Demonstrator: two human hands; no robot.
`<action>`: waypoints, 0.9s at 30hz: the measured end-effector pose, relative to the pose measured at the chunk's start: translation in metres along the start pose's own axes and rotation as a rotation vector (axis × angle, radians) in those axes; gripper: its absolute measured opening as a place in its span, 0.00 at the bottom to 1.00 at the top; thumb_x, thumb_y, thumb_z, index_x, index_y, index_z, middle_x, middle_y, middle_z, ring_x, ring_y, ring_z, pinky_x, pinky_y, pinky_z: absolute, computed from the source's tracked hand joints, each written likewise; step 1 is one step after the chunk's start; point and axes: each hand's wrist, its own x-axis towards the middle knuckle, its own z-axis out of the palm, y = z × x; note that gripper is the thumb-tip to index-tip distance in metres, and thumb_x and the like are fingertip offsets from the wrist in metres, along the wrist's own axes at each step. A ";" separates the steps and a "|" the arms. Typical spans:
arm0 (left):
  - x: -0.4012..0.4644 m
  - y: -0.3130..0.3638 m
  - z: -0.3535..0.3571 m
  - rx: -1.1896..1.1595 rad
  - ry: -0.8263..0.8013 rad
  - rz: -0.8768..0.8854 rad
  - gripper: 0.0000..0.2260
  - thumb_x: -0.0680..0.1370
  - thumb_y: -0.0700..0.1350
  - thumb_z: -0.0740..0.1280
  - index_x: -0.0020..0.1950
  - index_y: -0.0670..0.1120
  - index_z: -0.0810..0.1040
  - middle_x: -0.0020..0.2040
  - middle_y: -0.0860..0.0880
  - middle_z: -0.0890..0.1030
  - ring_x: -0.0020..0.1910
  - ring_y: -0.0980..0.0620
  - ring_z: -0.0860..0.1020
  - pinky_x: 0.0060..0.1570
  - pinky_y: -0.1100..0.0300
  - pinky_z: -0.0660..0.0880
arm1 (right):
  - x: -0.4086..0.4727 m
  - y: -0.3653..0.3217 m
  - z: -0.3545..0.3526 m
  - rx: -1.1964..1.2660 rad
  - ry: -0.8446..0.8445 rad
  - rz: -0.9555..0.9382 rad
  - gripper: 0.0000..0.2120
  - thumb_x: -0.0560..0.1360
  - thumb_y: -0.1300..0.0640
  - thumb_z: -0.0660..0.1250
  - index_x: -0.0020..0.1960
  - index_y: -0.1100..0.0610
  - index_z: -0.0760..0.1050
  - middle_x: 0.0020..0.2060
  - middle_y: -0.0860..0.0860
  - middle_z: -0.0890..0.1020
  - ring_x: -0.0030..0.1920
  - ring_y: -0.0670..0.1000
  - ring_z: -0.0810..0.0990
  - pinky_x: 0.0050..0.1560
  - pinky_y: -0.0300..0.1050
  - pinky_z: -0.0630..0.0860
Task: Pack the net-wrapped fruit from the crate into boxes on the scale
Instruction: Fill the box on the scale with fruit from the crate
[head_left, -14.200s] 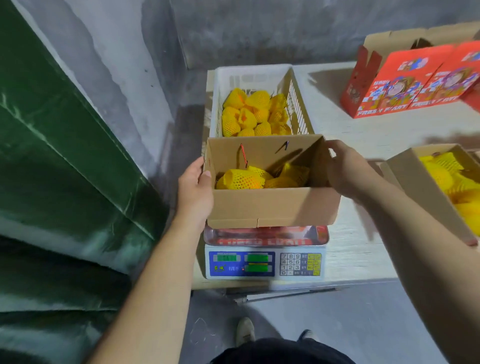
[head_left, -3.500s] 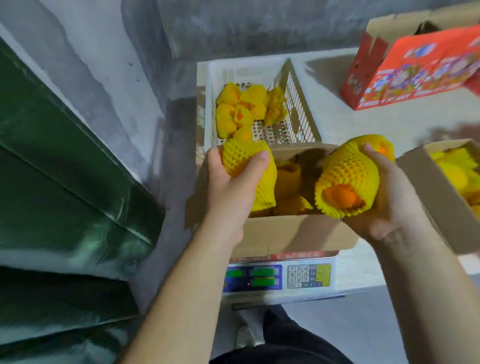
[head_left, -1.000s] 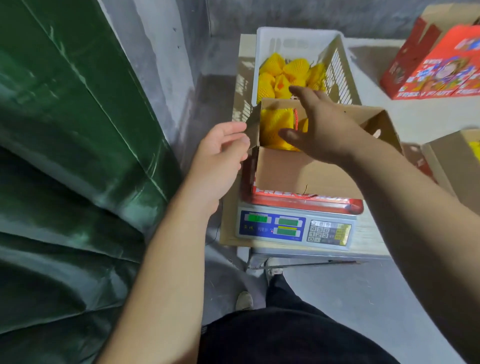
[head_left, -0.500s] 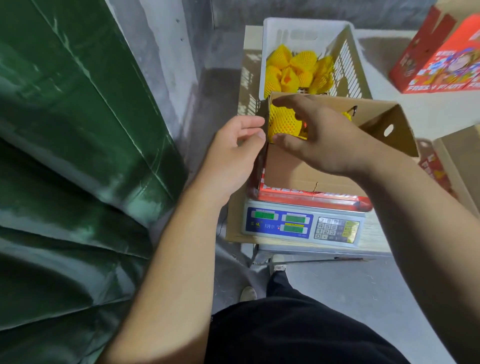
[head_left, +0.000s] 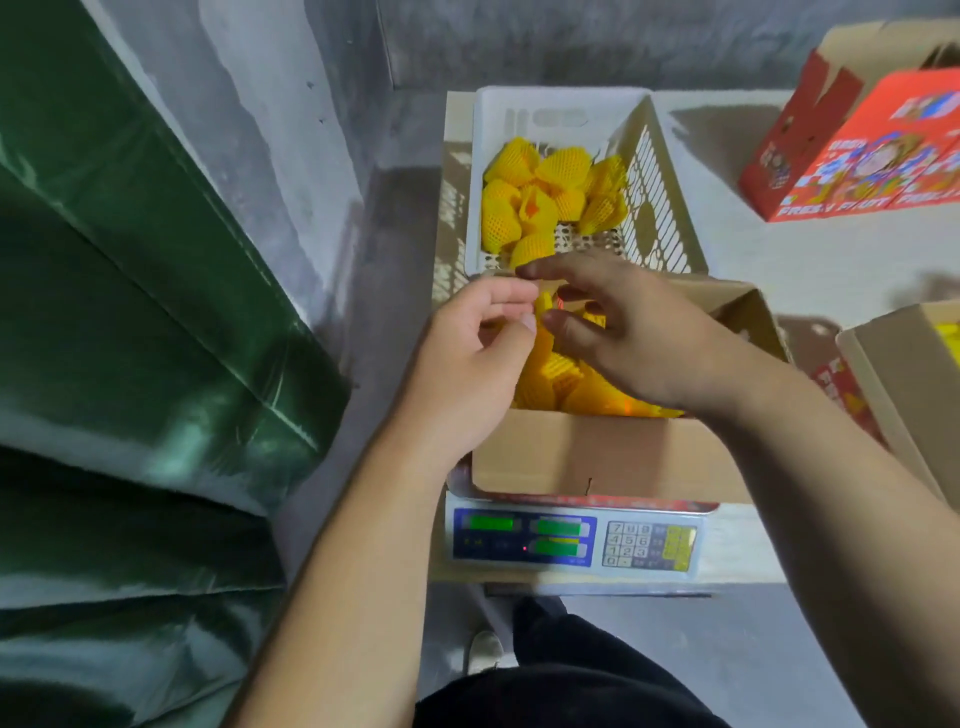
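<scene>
A brown cardboard box (head_left: 597, 457) stands on the electronic scale (head_left: 571, 540), with several yellow net-wrapped fruit (head_left: 561, 379) inside. Behind it the white plastic crate (head_left: 561, 109) holds several more net-wrapped fruit (head_left: 540, 202). My left hand (head_left: 467, 364) lies over the box's left wall, fingers curled, thumb and fingertips meeting at the box's rear left corner; what they pinch is hidden. My right hand (head_left: 634, 332) hovers over the box's rear half with its fingers spread and bent above the fruit, holding nothing I can make out.
A red printed carton (head_left: 857, 150) stands at the back right of the white table (head_left: 779, 260). Another brown box (head_left: 898, 374) sits at the right edge. A green tarp (head_left: 130, 312) and grey wall fill the left. My foot shows on the floor under the scale.
Both hands have drawn together over the box's rear left corner. The view has tilted so more of the crate and the fruit in the box shows.
</scene>
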 end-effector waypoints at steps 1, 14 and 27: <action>0.010 0.003 0.002 0.043 -0.023 0.031 0.10 0.85 0.46 0.67 0.63 0.57 0.81 0.57 0.61 0.84 0.57 0.67 0.80 0.52 0.74 0.74 | 0.007 0.010 -0.006 0.021 0.002 0.013 0.20 0.82 0.60 0.68 0.73 0.53 0.74 0.64 0.52 0.79 0.61 0.50 0.80 0.65 0.50 0.76; 0.235 -0.018 0.046 0.833 -0.370 -0.062 0.14 0.86 0.50 0.61 0.72 0.55 0.76 0.68 0.55 0.79 0.62 0.56 0.78 0.53 0.62 0.73 | 0.186 0.210 -0.028 -0.312 -0.475 0.147 0.27 0.82 0.49 0.65 0.79 0.47 0.63 0.70 0.55 0.76 0.66 0.58 0.77 0.64 0.53 0.75; 0.336 -0.181 0.118 0.959 -0.819 -0.655 0.31 0.84 0.63 0.58 0.84 0.51 0.59 0.82 0.44 0.64 0.78 0.41 0.66 0.78 0.41 0.63 | 0.208 0.316 0.086 -0.570 -1.088 0.423 0.58 0.67 0.40 0.80 0.83 0.45 0.46 0.81 0.59 0.50 0.78 0.67 0.61 0.71 0.66 0.68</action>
